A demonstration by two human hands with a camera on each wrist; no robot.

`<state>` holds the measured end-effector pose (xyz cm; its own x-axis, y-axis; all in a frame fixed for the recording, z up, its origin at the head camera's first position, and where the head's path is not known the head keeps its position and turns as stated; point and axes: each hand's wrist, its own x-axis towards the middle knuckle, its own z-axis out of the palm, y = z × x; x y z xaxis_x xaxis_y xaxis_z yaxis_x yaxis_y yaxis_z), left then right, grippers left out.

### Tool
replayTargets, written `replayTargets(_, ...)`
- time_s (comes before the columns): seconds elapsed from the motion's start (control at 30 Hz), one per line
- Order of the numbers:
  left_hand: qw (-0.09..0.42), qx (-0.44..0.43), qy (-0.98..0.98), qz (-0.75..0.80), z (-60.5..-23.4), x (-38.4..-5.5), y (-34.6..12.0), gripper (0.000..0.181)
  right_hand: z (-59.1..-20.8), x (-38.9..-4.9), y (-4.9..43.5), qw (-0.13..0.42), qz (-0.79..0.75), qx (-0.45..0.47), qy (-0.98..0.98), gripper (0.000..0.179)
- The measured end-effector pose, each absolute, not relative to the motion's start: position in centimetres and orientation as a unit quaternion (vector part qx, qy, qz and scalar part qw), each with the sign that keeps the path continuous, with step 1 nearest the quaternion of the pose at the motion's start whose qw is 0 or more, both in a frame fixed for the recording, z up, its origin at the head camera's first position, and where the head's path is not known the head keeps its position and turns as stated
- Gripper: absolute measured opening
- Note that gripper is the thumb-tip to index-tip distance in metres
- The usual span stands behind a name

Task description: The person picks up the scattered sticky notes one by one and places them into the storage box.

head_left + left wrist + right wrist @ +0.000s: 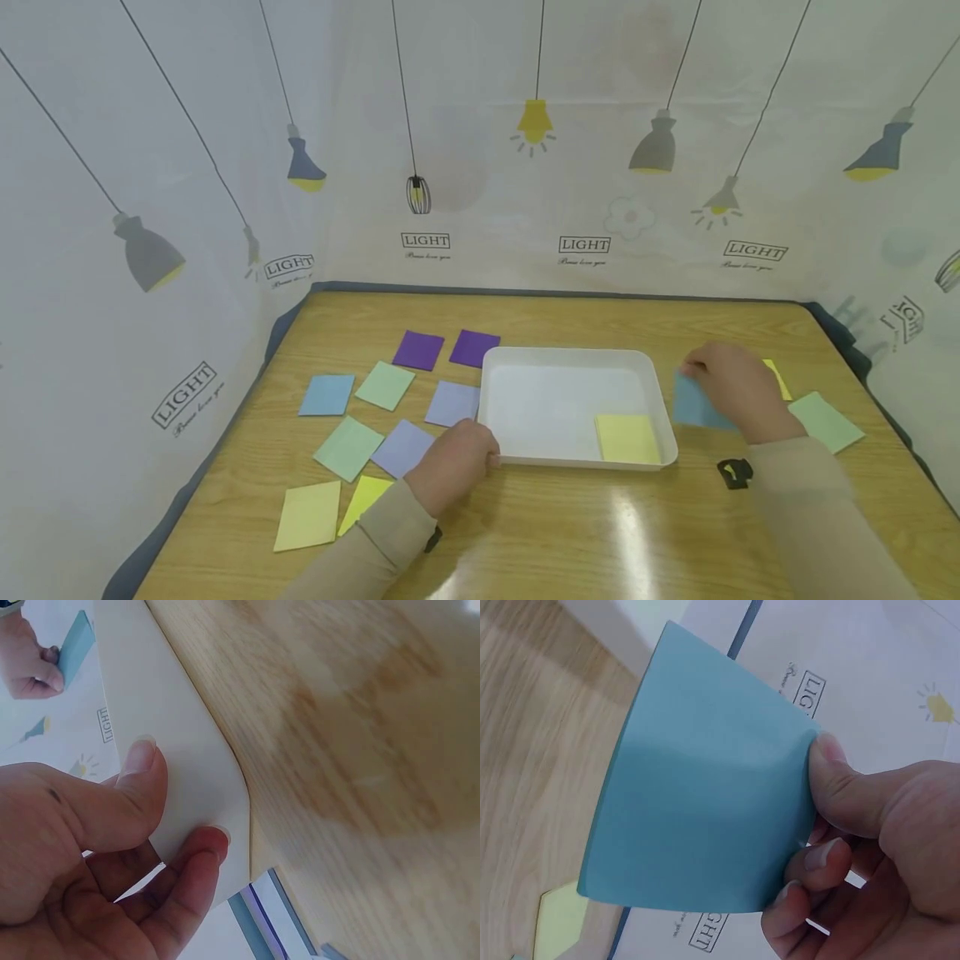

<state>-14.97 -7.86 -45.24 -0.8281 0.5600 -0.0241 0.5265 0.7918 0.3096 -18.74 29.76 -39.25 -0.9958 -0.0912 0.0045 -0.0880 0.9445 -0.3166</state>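
My left hand (459, 458) grips the near-left corner of a white plastic tray (536, 400); in the left wrist view the thumb lies against the tray wall (191, 761) and the fingers curl at its corner. Inside the tray, a pale yellow sticky note pad (628, 438) lies in the near-right corner. Just right of the tray, my right hand (738, 392) pinches a blue sticky note pad (693, 407) by one edge. The right wrist view shows that blue pad (705, 780) tilted up off the table, slightly bowed, between thumb and fingers.
Left of the tray lie two purple pads (417, 350), a blue pad (327, 394), green pads (386, 386), lavender pads (403, 448) and yellow pads (307, 516). Right of my right hand are a green pad (827, 422) and a partly hidden yellow one (777, 379). Printed cloth surrounds the table.
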Motion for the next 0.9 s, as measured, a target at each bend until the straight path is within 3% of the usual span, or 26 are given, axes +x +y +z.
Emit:
replayTargets(0.4,0.054,0.282,0.945,0.156,-45.4,-15.2,-7.7,0.020,-38.8,-19.7,23.8,-0.018,-0.165,-0.097,0.981,0.019)
replayTargets(0.63,0.082,0.260,0.950,0.152,-45.3,-15.2,-7.7,0.011,-39.6,-20.2,20.7,0.002,-0.182,-0.097,0.978,0.017)
replayTargets(0.9,0.083,0.256,0.953,0.142,-45.4,-15.2,-7.5,0.016,-40.7,-20.2,18.9,0.009,-0.221,-0.124,0.967,0.013)
